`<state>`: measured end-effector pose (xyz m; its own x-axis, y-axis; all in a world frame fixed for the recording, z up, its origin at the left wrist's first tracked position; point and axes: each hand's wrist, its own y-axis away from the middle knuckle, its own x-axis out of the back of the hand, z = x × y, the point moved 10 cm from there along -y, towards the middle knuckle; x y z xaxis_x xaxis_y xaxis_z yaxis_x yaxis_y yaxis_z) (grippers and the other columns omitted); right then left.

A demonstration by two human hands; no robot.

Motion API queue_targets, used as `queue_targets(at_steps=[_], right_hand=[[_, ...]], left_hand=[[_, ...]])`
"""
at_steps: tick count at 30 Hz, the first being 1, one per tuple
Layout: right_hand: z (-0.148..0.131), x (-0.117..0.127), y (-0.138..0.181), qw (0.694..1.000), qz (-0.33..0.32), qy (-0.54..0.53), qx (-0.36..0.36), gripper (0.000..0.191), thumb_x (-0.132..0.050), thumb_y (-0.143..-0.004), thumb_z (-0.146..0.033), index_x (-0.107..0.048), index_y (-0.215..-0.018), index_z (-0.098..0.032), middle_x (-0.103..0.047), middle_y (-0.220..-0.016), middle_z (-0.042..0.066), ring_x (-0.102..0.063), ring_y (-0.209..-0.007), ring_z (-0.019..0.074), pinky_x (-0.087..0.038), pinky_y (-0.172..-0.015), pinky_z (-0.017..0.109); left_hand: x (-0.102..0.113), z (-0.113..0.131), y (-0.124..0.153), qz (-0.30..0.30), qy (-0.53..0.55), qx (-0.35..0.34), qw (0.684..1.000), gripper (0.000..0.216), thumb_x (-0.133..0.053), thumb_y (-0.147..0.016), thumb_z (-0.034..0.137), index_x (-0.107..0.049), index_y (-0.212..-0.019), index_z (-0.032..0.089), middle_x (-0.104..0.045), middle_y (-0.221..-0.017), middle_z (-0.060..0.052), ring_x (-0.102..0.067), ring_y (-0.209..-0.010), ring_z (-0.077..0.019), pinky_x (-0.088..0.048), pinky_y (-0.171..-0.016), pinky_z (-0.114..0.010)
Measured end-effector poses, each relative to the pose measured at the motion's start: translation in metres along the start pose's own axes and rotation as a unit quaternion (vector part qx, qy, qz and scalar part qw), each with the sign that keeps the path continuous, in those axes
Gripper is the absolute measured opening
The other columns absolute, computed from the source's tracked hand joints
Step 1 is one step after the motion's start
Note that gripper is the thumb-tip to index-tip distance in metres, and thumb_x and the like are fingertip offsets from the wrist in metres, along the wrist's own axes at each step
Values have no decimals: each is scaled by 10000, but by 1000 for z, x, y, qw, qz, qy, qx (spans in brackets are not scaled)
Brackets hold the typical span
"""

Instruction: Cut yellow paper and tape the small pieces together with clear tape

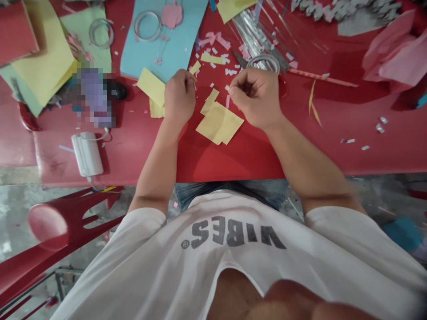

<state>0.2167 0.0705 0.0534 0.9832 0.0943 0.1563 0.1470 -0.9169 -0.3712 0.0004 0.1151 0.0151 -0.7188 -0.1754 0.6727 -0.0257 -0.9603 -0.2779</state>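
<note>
My white T-shirt (213,262) reads "VIBES" in dark grey letters across my chest (upside down from where I look). Both forearms reach forward over a red table (230,164), which is scattered with pink and white paper scraps (230,71). My left hand (179,95) is curled closed, its thumb and fingertips pinching a thin, pale sliver (195,86). My right hand (255,98) is also nearly closed, with a small pale slip (227,88) pinched at the fingertips. The two hands are close together, just above the table, and neither rests on the loose yellow paper (219,123) lying in overlapping pieces between and below them. More yellow paper (151,86) sits just beside my left hand, partly on a blue sheet (150,49). A clear tape roll (263,63) lies just past my right hand.
</note>
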Motion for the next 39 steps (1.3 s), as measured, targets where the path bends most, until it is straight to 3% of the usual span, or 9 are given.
queue_targets(at_steps=[3, 6, 11, 15, 17, 20, 26, 30, 39], right_hand=[[2, 0, -1, 1000, -11, 7, 1, 373, -742, -967, -541, -595, -753, -274, -553, -648, -33, -427, -574, 142, -399, -530, 331], [-2, 3, -2, 1000, -8, 13, 11, 346, -743, -971, -496, -607, -746, -272, -565, -662, -25, -441, -591, 145, -398, -538, 335], [-9, 2, 0, 999, -22, 32, -1, 330, -737, -961, -489, -629, -737, -274, -597, -691, -2, -504, -601, 180, -430, -550, 358], [-11, -1, 2, 998, -27, 56, -21, 355, -767, -938, -545, -627, -751, -278, -619, -724, 7, -544, -632, 200, -489, -575, 368], [-12, 0, 2, 998, -23, 61, -23, 352, -781, -924, -544, -624, -750, -282, -620, -724, 9, -553, -642, 206, -505, -589, 374], [-9, 2, 1, 998, -14, 60, -27, 333, -791, -910, -521, -617, -747, -289, -623, -736, 12, -561, -654, 216, -509, -605, 386], [-10, 7, 1, 998, 8, 65, 7, 246, -730, -918, -460, -630, -768, -291, -629, -751, 14, -551, -653, 212, -476, -621, 396], [-9, 8, 2, 994, 10, 103, -33, 280, -765, -898, -509, -625, -768, -304, -666, -785, 24, -585, -696, 241, -510, -643, 425], [-12, 10, 3, 994, 19, 106, -15, 315, -730, -935, -556, -652, -759, -307, -680, -726, 10, -535, -645, 206, -465, -621, 419]], left_hand=[[-1, -1, 0, -5, 35, -16, 999, 73, -617, -929, 333, -666, -876, 343, -725, -891, -32, -658, -853, -248, -467, -775, -473], [8, -1, -1, 22, 77, -22, 997, 130, -655, -817, 274, -713, -879, 373, -738, -1033, -54, -676, -995, -319, -476, -860, -504], [12, 12, 1, 15, 127, -7, 992, 176, -584, -896, 238, -723, -894, 346, -695, -852, -23, -596, -768, -235, -458, -772, -434], [-12, 51, 13, -94, 238, -34, 966, 236, -646, -834, 192, -726, -1038, 278, -752, -1007, 17, -634, -915, -168, -545, -856, -357], [-22, 66, 22, -137, 283, -27, 949, 243, -648, -805, 207, -737, -1023, 268, -757, -995, 8, -663, -934, -193, -578, -865, -381], [-22, 79, 30, -132, 326, -17, 936, 232, -635, -795, 240, -759, -989, 269, -759, -974, -11, -690, -915, -222, -607, -848, -419], [-19, 73, 30, -110, 364, -13, 925, 303, -671, -777, 210, -791, -1047, 278, -776, -1051, -4, -706, -937, -223, -622, -906, -431], [-21, 71, 29, -111, 365, -6, 924, 295, -712, -780, 208, -798, -1034, 331, -794, -1029, 29, -663, -845, -189, -614, -862, -393], [-18, 79, 36, -119, 347, 41, 929, 319, -637, -803, 131, -798, -1055, 238, -784, -1104, -43, -741, -977, -225, -614, -872, -383]])
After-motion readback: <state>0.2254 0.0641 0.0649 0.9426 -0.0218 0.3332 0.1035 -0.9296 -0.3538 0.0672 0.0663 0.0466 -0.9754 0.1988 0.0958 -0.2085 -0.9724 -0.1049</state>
